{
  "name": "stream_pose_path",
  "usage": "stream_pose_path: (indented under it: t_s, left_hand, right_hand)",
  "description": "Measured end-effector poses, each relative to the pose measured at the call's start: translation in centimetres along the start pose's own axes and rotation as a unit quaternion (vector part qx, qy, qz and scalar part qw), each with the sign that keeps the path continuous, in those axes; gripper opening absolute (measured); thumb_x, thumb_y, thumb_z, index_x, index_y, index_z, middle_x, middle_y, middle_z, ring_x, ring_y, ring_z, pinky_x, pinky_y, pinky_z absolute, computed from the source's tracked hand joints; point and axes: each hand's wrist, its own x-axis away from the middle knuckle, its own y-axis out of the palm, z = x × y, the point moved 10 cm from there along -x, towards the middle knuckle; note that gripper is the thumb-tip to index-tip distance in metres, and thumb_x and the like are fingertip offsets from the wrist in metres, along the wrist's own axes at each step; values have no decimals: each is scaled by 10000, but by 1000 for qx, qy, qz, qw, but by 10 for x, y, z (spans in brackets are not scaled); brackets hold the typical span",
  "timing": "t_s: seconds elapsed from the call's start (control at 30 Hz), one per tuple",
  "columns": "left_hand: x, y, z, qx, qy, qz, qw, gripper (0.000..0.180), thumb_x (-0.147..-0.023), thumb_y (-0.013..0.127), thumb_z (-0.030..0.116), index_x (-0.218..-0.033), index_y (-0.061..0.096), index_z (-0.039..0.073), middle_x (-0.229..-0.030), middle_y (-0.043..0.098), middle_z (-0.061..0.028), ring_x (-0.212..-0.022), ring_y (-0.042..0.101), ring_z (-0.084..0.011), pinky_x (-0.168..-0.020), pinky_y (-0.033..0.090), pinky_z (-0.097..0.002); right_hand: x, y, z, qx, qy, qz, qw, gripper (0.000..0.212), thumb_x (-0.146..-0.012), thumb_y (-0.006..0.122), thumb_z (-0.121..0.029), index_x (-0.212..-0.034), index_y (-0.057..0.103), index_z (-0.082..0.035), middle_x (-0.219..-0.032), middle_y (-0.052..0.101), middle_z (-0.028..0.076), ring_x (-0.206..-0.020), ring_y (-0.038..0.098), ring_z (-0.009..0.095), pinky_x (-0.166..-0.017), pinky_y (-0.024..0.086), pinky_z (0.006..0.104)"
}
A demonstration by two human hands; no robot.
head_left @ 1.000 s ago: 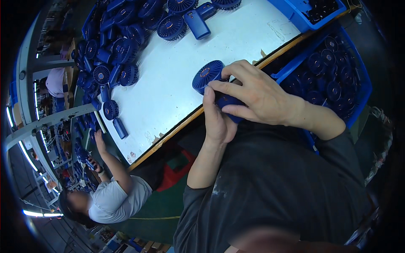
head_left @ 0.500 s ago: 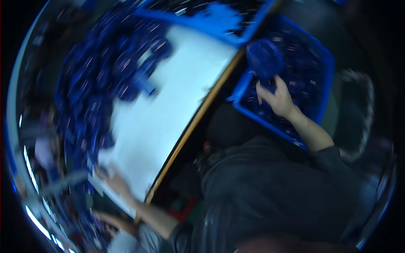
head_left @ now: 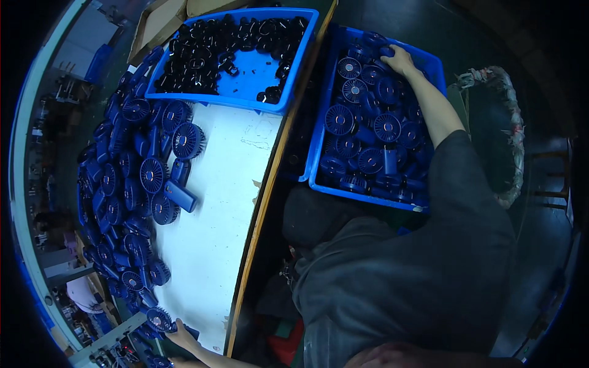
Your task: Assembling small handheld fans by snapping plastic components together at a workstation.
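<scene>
My left hand [head_left: 181, 336] is at the near end of the white tabletop. Its fingers close around a dark blue handheld fan [head_left: 158, 319] with a round grille, at the edge of a large heap of such fans [head_left: 136, 178]. My right arm stretches to the far right corner of a blue bin [head_left: 437, 92] filled with the same fans. There my right hand [head_left: 400, 60] has its fingers around a blue fan part [head_left: 386, 51], mostly hidden among the others. Some fans lie face up, others on their sides.
A blue tray [head_left: 245, 101] of small black parts stands at the table's far end, beside an open cardboard box [head_left: 156, 27]. A wooden edge [head_left: 261, 202] runs between table and bin. Another person's hand [head_left: 181, 364] shows at the bottom left. A wrapped hoop [head_left: 515, 129] stands at the right.
My right hand, with a fan, has moved from above the bin's near part to its far corner. My left hand now grips a fan. The view has turned and sharpened.
</scene>
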Motion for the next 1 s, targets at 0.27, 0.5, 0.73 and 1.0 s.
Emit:
stream_pose_path:
  t_s: [0.27,0.5,0.73,1.0]
  left_hand:
    - [144,37,191,420,-2,-34,907,497,-941,641,364,-1250,520,-6,-925,589,-86,-826,551,-166,-799,454,-328]
    - [243,164,355,666,-53,-145,730,609,-1013,474,492,-1405,425,30,-1191,622,-173,-1099,626,-270,-936,532,-427]
    - [231,237,334,700,-267,-342,567,544,-1001,474,530,-1109,614,15,-862,684,-142,-805,705,-267,-921,547,-490]
    - [256,224,366,760,-137,-407,488,748,-933,569,556,-1447,414,35,-1515,407,-146,-1407,370,-349,-1165,209,-639]
  right_hand:
    - [211,-36,-259,-395,-291,-111,865,258,-908,672,-197,-1113,675,-41,-1022,671,78,-934,637,155,-832,527,318]
    - [511,-17,-381,-510,-440,-446,589,559,-851,747,-275,-1260,529,37,-1093,628,219,-996,650,354,-836,530,420]
    - [525,-38,-409,-373,-577,-314,655,390,-852,710,-332,-871,544,21,-789,640,232,-711,662,414,-627,534,464]
    - [486,-56,-476,-53,-650,-430,624,427,-886,663,-370,-926,647,55,-854,663,225,-769,672,384,-697,549,447]
